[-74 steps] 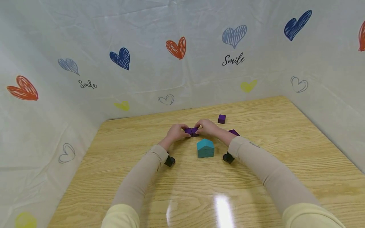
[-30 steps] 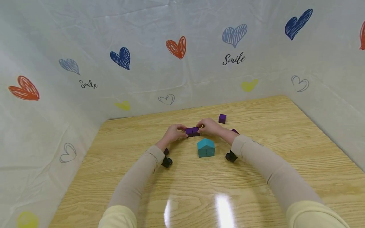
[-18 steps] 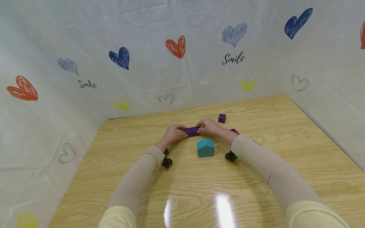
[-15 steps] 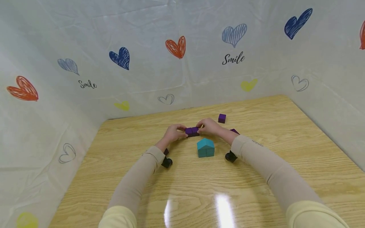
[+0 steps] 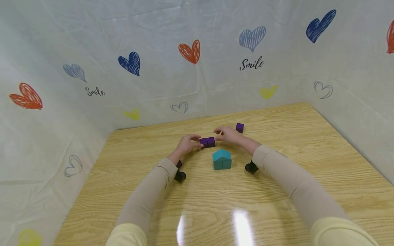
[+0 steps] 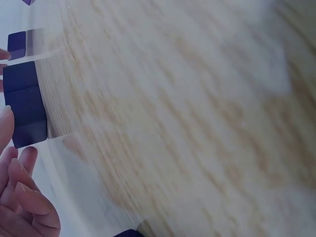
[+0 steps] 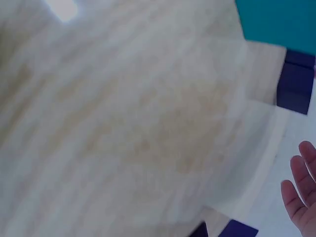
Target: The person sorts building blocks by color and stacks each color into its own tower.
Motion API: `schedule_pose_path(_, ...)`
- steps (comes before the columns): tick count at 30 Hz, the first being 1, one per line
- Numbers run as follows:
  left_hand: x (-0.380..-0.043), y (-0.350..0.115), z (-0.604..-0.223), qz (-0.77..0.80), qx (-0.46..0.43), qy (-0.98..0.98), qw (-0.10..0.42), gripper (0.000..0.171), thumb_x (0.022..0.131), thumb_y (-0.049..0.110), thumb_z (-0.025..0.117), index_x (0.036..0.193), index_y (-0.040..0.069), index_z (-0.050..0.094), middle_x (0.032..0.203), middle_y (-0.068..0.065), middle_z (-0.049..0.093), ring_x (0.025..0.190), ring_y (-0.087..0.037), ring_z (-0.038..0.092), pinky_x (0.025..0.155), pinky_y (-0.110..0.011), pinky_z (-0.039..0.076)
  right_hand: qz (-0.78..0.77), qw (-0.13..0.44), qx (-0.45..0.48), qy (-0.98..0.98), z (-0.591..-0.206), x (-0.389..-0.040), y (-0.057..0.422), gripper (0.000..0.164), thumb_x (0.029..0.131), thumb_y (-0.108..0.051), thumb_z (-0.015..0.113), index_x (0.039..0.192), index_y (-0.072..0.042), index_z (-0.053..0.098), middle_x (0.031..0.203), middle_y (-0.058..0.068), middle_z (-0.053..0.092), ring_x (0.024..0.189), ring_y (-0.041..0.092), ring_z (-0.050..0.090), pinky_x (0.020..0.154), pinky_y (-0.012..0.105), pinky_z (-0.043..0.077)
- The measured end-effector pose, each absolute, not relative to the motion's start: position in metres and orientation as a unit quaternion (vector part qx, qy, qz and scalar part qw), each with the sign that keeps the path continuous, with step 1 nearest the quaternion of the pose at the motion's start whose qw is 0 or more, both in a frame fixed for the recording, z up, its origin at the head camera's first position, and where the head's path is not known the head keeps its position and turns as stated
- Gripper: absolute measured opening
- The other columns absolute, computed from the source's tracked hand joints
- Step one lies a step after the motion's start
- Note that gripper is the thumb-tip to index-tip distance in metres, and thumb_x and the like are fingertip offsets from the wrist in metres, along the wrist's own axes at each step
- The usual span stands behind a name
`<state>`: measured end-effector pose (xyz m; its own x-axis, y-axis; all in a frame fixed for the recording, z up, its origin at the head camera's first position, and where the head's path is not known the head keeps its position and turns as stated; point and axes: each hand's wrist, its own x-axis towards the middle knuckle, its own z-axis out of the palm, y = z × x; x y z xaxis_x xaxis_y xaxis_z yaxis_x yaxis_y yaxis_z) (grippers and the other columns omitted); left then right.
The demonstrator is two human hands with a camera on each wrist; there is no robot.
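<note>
Two purple cubes (image 5: 207, 142) stand side by side on the wooden table, and they also show in the left wrist view as a dark purple pair (image 6: 24, 101). My left hand (image 5: 186, 143) holds the left cube between thumb and fingers. Just right of the pair, my right hand (image 5: 229, 134) has its fingers loosely extended, with a finger near the right cube. In the right wrist view, the spread fingers of that right hand (image 7: 301, 185) hold nothing. Nearer to me stands a small teal block house (image 5: 222, 160) with a peaked top.
A loose purple cube (image 5: 239, 127) lies behind the right hand. Black wrist cameras hang under both wrists, the left camera (image 5: 180, 176) and the right camera (image 5: 251, 167) flanking the teal house. A white cloth (image 5: 147, 99) with printed hearts rises behind the wooden table (image 5: 212, 198).
The right hand has let go of the right purple cube and shifted slightly right and back, its fingers opening. Its forearm now covers the purple piece seen beside it before. The left hand stays put.
</note>
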<state>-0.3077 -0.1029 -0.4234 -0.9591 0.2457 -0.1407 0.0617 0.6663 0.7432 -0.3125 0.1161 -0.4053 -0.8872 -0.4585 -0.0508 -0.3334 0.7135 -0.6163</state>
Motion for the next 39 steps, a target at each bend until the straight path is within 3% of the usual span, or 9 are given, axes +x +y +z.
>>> schedule_pose_path(6,-0.307,-0.104,-0.423,0.405,0.092,0.902,0.116,0.043,0.081,0.018,0.07,0.121,0.006,0.059,0.115,-0.011,0.062,0.112,-0.025,0.052,0.089,-0.036,0.043,-0.284,0.049,-0.215,0.933,-0.391,-0.322,0.136,0.043,0.09,-0.015,0.059,0.127,0.004,0.05,0.123,0.022,0.054,0.112,0.034,0.05,0.09,0.045,0.042)
schedule_pose_path(13,-0.307,-0.105,-0.423,0.404,0.085,0.903,0.117,0.041,0.081,0.018,0.071,0.119,0.006,0.06,0.114,-0.011,0.062,0.111,-0.025,0.052,0.094,-0.037,0.041,-0.255,0.027,-0.187,0.948,-0.384,-0.332,0.165,0.041,0.09,-0.012,0.058,0.125,0.007,0.051,0.123,0.025,0.053,0.112,0.038,0.049,0.091,0.047,0.041)
schedule_pose_path(23,-0.306,-0.104,-0.422,0.403,0.08,0.904,0.12,0.04,0.081,0.018,0.071,0.118,0.006,0.06,0.114,-0.01,0.062,0.109,-0.024,0.053,0.09,-0.035,0.042,-0.249,0.07,-0.154,0.954,-0.395,-0.335,0.193,0.047,0.088,-0.012,0.06,0.126,0.011,0.047,0.125,0.029,0.049,0.114,0.042,0.047,0.093,0.049,0.04)
schedule_pose_path(39,-0.305,-0.103,-0.423,0.406,0.08,0.903,0.114,0.039,0.081,0.018,0.07,0.117,0.006,0.061,0.112,-0.01,0.063,0.105,-0.022,0.053,0.086,-0.032,0.042,-0.328,0.062,-0.101,0.937,-0.409,-0.326,0.197,0.044,0.089,-0.011,0.058,0.125,0.011,0.047,0.12,0.03,0.051,0.106,0.04,0.05,0.089,0.047,0.042)
